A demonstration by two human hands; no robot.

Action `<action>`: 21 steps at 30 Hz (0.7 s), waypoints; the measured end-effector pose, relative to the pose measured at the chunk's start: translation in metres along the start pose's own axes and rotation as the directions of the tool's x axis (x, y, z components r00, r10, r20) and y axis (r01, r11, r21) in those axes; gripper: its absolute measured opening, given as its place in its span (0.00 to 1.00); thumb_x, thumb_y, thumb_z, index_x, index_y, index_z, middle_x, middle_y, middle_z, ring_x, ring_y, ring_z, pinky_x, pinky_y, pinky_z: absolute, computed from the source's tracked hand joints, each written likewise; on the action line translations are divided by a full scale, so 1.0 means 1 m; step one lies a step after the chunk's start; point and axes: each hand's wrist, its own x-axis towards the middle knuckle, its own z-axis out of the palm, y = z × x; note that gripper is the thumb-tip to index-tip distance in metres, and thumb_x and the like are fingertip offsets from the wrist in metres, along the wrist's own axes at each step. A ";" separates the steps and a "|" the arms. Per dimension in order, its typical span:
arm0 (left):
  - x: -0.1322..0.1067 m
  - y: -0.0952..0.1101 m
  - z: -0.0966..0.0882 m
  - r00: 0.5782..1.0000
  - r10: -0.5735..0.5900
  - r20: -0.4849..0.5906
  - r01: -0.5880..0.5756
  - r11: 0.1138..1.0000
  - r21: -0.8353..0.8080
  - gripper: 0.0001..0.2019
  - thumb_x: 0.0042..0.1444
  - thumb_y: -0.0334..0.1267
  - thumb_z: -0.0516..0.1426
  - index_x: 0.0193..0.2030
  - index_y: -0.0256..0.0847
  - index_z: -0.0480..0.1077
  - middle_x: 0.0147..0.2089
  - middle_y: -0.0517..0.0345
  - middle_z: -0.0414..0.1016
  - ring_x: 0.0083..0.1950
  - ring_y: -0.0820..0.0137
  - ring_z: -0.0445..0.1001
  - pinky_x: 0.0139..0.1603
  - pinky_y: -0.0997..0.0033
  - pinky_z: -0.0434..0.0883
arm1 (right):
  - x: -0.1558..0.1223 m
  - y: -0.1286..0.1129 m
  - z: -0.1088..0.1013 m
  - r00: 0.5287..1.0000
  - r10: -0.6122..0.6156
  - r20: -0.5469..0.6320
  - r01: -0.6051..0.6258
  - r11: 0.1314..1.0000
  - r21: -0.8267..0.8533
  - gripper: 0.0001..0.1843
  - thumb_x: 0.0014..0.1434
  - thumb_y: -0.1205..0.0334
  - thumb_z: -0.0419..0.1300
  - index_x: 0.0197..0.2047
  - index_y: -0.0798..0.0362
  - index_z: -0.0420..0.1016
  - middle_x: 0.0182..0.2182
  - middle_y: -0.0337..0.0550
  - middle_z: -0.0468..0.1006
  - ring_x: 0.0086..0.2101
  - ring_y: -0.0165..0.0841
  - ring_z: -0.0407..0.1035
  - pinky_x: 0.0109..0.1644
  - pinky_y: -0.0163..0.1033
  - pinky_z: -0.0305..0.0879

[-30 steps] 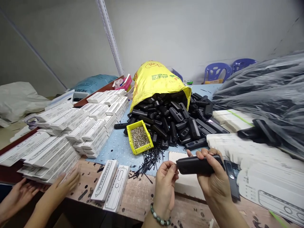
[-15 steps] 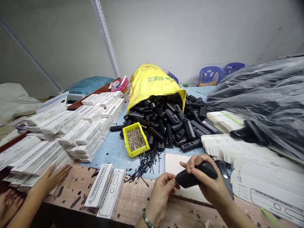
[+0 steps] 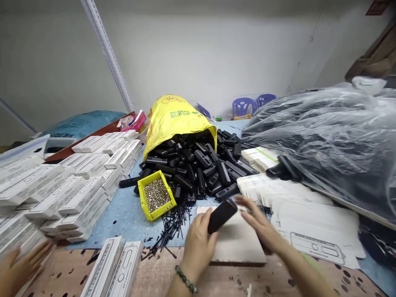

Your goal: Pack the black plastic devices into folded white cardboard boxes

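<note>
- At the lower centre of the frame, our left hand closes around a matte black plastic casing, thumb and fingers wrapped snugly on its lower half. A green-and-grey bead bracelet circles that wrist.
- The casing's long axis tilts from lower left up to upper right, and its upper end points toward our right hand.
- Our right hand is spread open, not gripping anything, with its fingertips just beside the casing's upper end. We cannot tell whether they touch it. Our left hand is the nearer, since it holds the casing.
- Below both hands lies a flat, pale rectangular board, on a paint-spotted wooden workbench.
- At the lower left, a co-worker's hand rests at the edge of stacked white cardboard boxes.
- At the centre, a yellow woven sack spills a heap of ribbed black plastic casings onto a blue dotted mat.
- Beside the heap sit a yellow plastic bin of tiny metallic screws and a scatter of thin black pins.
- At the right, white die-cut card blanks lie below a bulging grey translucent plastic bag.
</note>
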 end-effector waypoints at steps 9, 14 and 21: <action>0.013 -0.012 -0.009 0.998 0.042 -0.044 -0.023 0.929 0.368 0.28 0.58 0.39 0.53 0.66 0.46 0.59 0.65 0.49 0.61 0.67 0.57 0.57 0.68 0.47 0.56 | -0.033 0.043 -0.217 0.887 -0.154 -0.435 -0.145 0.801 -0.580 0.35 0.12 0.79 0.74 0.32 0.51 0.83 0.35 0.49 0.76 0.36 0.40 0.69 0.42 0.42 0.62; 0.003 0.009 -0.004 0.998 0.042 -0.043 -0.036 0.990 0.135 0.24 0.60 0.42 0.52 0.64 0.46 0.63 0.65 0.50 0.62 0.67 0.57 0.59 0.69 0.49 0.56 | -0.004 0.028 -0.213 0.920 -0.238 -0.310 0.021 0.822 -0.568 0.18 0.23 0.71 0.75 0.23 0.49 0.80 0.27 0.45 0.76 0.31 0.39 0.71 0.32 0.38 0.64; -0.016 0.042 0.035 0.953 -0.156 0.258 0.295 0.657 -0.693 0.41 0.49 0.48 0.64 0.69 0.52 0.53 0.69 0.50 0.56 0.67 0.56 0.59 0.66 0.55 0.59 | -0.025 0.005 -0.081 0.802 -0.530 -0.275 0.256 0.722 -0.643 0.08 0.44 0.52 0.70 0.31 0.42 0.83 0.32 0.45 0.81 0.31 0.43 0.76 0.36 0.43 0.74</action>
